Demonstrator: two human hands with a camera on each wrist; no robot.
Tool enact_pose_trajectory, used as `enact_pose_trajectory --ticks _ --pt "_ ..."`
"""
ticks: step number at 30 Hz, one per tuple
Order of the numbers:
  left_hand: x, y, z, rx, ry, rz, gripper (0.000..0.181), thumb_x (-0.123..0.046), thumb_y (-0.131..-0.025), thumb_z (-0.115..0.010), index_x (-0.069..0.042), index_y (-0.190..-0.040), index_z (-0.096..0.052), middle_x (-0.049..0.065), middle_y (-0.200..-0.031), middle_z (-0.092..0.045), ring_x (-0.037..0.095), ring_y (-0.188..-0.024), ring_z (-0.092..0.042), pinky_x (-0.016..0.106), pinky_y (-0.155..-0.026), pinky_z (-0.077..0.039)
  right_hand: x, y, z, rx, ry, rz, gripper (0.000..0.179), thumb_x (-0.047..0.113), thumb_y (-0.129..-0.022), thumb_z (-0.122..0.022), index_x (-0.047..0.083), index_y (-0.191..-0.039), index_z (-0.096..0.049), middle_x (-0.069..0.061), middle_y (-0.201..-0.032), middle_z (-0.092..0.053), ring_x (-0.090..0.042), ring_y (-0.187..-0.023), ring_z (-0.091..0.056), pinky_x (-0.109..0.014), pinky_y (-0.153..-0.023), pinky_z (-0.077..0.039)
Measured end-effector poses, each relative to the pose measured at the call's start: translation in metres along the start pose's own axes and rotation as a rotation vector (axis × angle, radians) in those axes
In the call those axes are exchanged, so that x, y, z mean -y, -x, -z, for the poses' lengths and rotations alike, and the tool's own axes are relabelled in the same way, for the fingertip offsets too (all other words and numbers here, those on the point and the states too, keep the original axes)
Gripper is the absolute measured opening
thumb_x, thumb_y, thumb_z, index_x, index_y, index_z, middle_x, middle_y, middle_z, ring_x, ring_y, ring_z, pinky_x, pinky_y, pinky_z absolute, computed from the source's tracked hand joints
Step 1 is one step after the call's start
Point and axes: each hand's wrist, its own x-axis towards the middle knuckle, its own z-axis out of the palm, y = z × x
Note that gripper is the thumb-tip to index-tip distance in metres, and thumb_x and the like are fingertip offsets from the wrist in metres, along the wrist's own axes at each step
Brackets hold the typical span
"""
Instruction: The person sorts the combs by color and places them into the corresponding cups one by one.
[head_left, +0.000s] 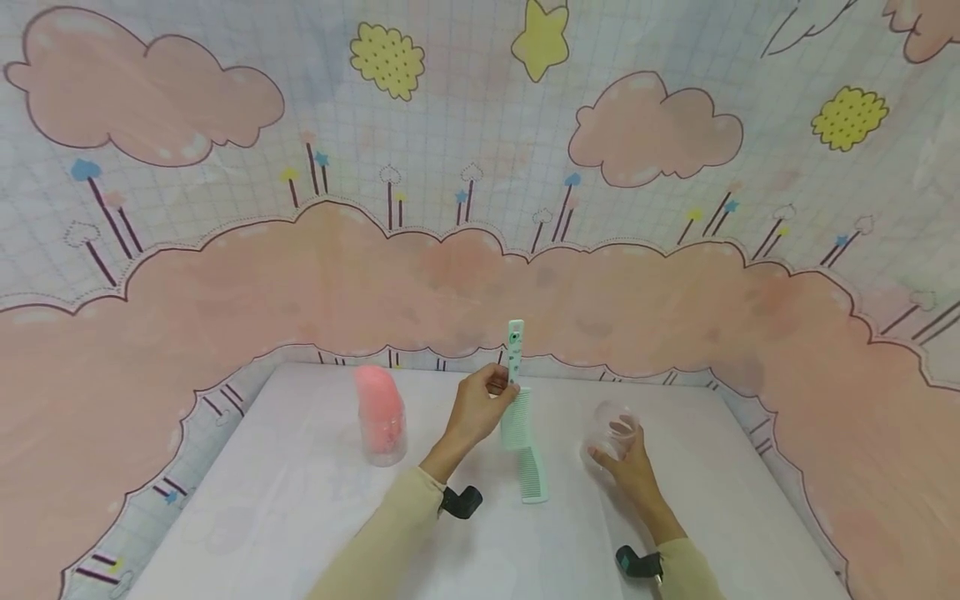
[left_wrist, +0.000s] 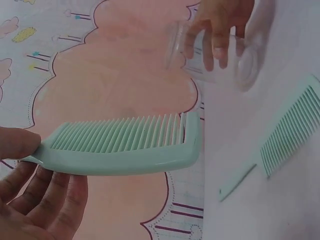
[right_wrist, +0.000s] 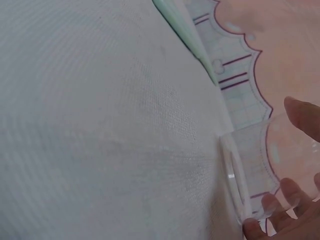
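Observation:
My left hand [head_left: 480, 404] pinches a mint-green comb [left_wrist: 120, 162] by its patterned handle, thumb on one side and fingers on the other. The comb is held upright above the table, handle up and teeth end down. A second mint-green comb [head_left: 533, 479] lies on the white table, partly hidden behind the held one in the head view. To the right, my right hand [head_left: 630, 467] grips a clear cup [right_wrist: 252, 165] around its side, thumb opposite the fingers. The cup stands upright, its base at the table surface in the right wrist view.
At the left of the white table [head_left: 262, 500] stands another clear container [head_left: 384, 450] with a rounded pink object [head_left: 375, 385] sticking out of its top. A patterned cloth backdrop [head_left: 450, 283] with clouds and stars rises behind and beside the table.

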Motion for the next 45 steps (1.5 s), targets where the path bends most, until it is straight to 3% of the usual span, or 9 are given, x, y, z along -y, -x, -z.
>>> enact_pose_trajectory --ticks 16,34,45 --pt "-0.017 -0.015 -0.029 0.02 0.057 -0.041 0.021 -0.014 -0.091 -0.068 -0.001 -0.108 -0.068 0.009 -0.096 -0.071 0.018 -0.088 -0.066 0.026 -0.079 -0.055 0.001 0.002 0.0 0.009 -0.003 0.001 0.092 0.025 -0.085 -0.077 0.016 -0.151 -0.013 -0.016 -0.156 -0.031 -0.042 -0.147 -0.023 -0.06 -0.12 -0.02" --pt "-0.038 -0.035 -0.066 0.006 0.121 -0.031 0.016 -0.019 -0.092 -0.068 -0.008 -0.105 -0.068 0.005 -0.097 -0.071 0.013 -0.086 -0.065 0.024 -0.076 -0.055 0.0 -0.001 0.001 0.009 -0.029 0.019 0.092 0.025 -0.085 -0.077 0.016 -0.151 -0.013 -0.017 -0.155 -0.032 -0.04 -0.145 -0.028 -0.058 -0.119 -0.024" --pt "-0.044 -0.044 -0.096 -0.016 0.165 -0.04 0.014 -0.019 -0.092 -0.068 -0.01 -0.103 -0.068 0.005 -0.098 -0.072 0.012 -0.087 -0.066 0.021 -0.074 -0.055 -0.003 -0.002 0.0 0.007 0.011 0.0 0.091 0.029 -0.087 -0.075 0.016 -0.151 -0.012 -0.016 -0.155 -0.031 -0.04 -0.145 -0.028 -0.06 -0.119 -0.024"
